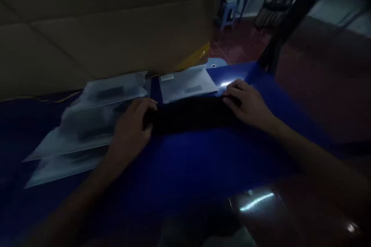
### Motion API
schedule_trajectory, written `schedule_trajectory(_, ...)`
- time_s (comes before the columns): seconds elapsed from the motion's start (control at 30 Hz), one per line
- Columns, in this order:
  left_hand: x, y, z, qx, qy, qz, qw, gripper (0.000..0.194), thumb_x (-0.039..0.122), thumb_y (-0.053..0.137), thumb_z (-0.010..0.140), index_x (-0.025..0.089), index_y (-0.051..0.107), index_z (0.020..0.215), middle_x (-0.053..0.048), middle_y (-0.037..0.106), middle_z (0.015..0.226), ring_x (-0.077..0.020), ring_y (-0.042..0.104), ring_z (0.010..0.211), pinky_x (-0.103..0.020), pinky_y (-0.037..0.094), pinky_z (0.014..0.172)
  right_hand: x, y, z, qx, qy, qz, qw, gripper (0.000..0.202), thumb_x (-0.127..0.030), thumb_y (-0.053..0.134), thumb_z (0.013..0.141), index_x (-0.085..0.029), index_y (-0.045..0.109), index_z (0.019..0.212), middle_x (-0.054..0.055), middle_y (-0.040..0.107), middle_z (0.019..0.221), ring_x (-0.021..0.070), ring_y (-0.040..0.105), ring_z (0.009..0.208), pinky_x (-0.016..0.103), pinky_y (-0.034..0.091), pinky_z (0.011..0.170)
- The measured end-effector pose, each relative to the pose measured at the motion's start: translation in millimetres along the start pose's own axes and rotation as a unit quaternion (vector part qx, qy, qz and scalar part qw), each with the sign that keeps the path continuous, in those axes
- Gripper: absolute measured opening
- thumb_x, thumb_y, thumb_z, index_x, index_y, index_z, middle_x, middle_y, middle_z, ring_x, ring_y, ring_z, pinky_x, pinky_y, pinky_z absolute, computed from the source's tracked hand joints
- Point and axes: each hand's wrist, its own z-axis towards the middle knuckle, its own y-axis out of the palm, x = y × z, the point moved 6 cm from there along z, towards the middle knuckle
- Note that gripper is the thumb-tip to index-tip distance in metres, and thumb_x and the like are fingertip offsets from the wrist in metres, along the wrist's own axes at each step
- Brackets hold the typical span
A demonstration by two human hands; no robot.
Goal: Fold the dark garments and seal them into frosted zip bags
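A folded black cloth (191,115) stretches sideways between my hands over the blue table (185,162). My left hand (131,129) grips its left end, fingers on top and thumb below. At the right end, my right hand (246,102) pinches the cloth between thumb and fingers. Stacked clear packets (84,123) with dark contents lie left of and behind my left hand. Another pale packet (187,85) with a small label lies just behind the cloth. The picture is dark, so the folds of the cloth are hard to make out.
A large cardboard box (110,42) with yellow tape stands along the back left. A dark post (272,50) rises at the table's right edge. Farther back are a blue stool (228,13), a partly visible person and a dark chair (275,4) on a reddish floor.
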Motion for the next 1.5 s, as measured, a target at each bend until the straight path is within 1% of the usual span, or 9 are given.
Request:
schedule_trajectory(0.27, -4.7, -7.5, -2.6, 0.042, -0.033, -0.01, 0.999, 0.028, 0.044, 0.058, 0.1, 0.031, 0.065, 0.123, -0.002, 0.076, 0.123, -0.0291, 0.073, 0.112, -0.043, 0.061, 0.094, 1.3, -12.2, 4.1, 0.034, 0.068, 0.022, 0.997, 0.016, -0.037, 0.049, 0.106, -0.027, 0.059, 0.098, 0.0, 0.066, 0.078, 0.0206, 0.062, 0.067, 0.036, 0.044, 0.066)
schedule_trajectory(0.47, 10.2, -13.5, -4.4, 0.098, 0.037, 0.01, 0.994, 0.024, 0.028, 0.06, 0.103, 0.029, 0.074, 0.122, -0.003, 0.07, 0.134, -0.0255, 0.066, 0.127, -0.044, 0.049, 0.114, 1.7, -11.9, 3.0, 0.029, 0.073, 0.001, 0.997, 0.024, -0.043, 0.048, 0.107, -0.026, 0.063, 0.099, 0.001, 0.068, 0.078, 0.0205, 0.064, 0.067, 0.036, 0.044, 0.067)
schedule_trajectory(0.7, 0.8, -16.1, -4.9, 0.097, -0.02, -0.148, 0.984, 0.016, 0.022, 0.059, 0.095, 0.024, 0.069, 0.107, 0.0, 0.079, 0.118, -0.024, 0.071, 0.116, -0.043, 0.053, 0.107, 1.3, -16.3, 4.2, 0.027, 0.079, 0.076, 0.994, 0.023, -0.043, 0.056, 0.103, -0.026, 0.061, 0.09, -0.002, 0.064, 0.073, 0.0167, 0.059, 0.062, 0.033, 0.043, 0.062)
schedule_trajectory(0.8, -4.7, -11.5, -3.1, 0.033, -0.024, -0.27, 0.962, 0.008, 0.022, 0.059, 0.09, 0.022, 0.067, 0.091, -0.002, 0.081, 0.106, -0.0252, 0.074, 0.106, -0.042, 0.057, 0.097, 0.3, -16.4, 5.5, -0.023, 0.059, 0.154, 0.986, 0.024, -0.045, 0.066, 0.1, -0.025, 0.064, 0.086, -0.003, 0.066, 0.074, 0.0156, 0.061, 0.066, 0.031, 0.046, 0.064)
schedule_trajectory(0.93, 6.8, -6.8, -0.9, -0.116, 0.072, -0.427, 0.894, 0.008, 0.023, 0.062, 0.082, 0.023, 0.07, 0.082, -0.002, 0.079, 0.09, -0.0231, 0.073, 0.094, -0.045, 0.05, 0.109, -9.3, -17.7, 4.6, -0.126, -0.032, 0.281, 0.951, 0.018, -0.039, 0.08, 0.091, -0.024, 0.07, 0.086, 0.001, 0.077, 0.102, 0.0181, 0.073, 0.091, 0.032, 0.056, 0.081)
schedule_trajectory(1.2, 44.3, 1.8, -22.3, -0.389, 0.187, -0.393, 0.812, 0.037, 0.057, 0.064, 0.098, 0.026, 0.074, 0.08, -0.001, 0.077, 0.075, -0.0195, 0.072, 0.069, -0.054, 0.034, 0.125, -30.4, -24.6, -3.5, -0.27, -0.173, 0.409, 0.854, 0.013, -0.027, 0.089, 0.084, -0.021, 0.078, 0.085, 0.009, 0.067, 0.139, 0.0268, 0.065, 0.128, 0.043, 0.053, 0.11)
schedule_trajectory(1.33, 47.9, 1.6, -30.3, -0.444, 0.191, -0.417, 0.77, 0.038, 0.059, 0.064, 0.098, 0.026, 0.077, 0.084, -0.005, 0.079, 0.08, -0.0214, 0.074, 0.073, -0.05, 0.047, 0.113, -36.8, -18.9, -11.6, -0.35, -0.15, 0.473, 0.794, 0.016, -0.03, 0.089, 0.085, -0.018, 0.079, 0.092, 0.012, 0.064, 0.144, 0.0214, 0.071, 0.112, 0.039, 0.058, 0.1)
schedule_trajectory(1.4, 43.0, 3.1, -25.9, -0.416, 0.171, -0.418, 0.79, 0.035, 0.054, 0.061, 0.102, 0.026, 0.078, 0.091, -0.006, 0.08, 0.086, -0.0211, 0.074, 0.076, -0.041, 0.057, 0.093, -38.9, -15.8, -15.7, -0.391, -0.132, 0.484, 0.771, 0.025, -0.031, 0.088, 0.086, -0.018, 0.08, 0.105, 0.014, 0.067, 0.139, 0.0199, 0.073, 0.107, 0.036, 0.06, 0.096)
schedule_trajectory(1.5, 27.2, 10.5, -13.1, -0.287, 0.113, -0.292, 0.905, 0.023, 0.039, 0.058, 0.106, 0.026, 0.077, 0.107, -0.004, 0.079, 0.102, -0.0174, 0.073, 0.085, -0.029, 0.058, 0.078, -41.7, -10.9, -20.0, -0.441, -0.11, 0.482, 0.749, 0.044, -0.032, 0.087, 0.088, -0.018, 0.074, 0.128, 0.013, 0.074, 0.128, 0.02, 0.075, 0.104, 0.033, 0.061, 0.091)
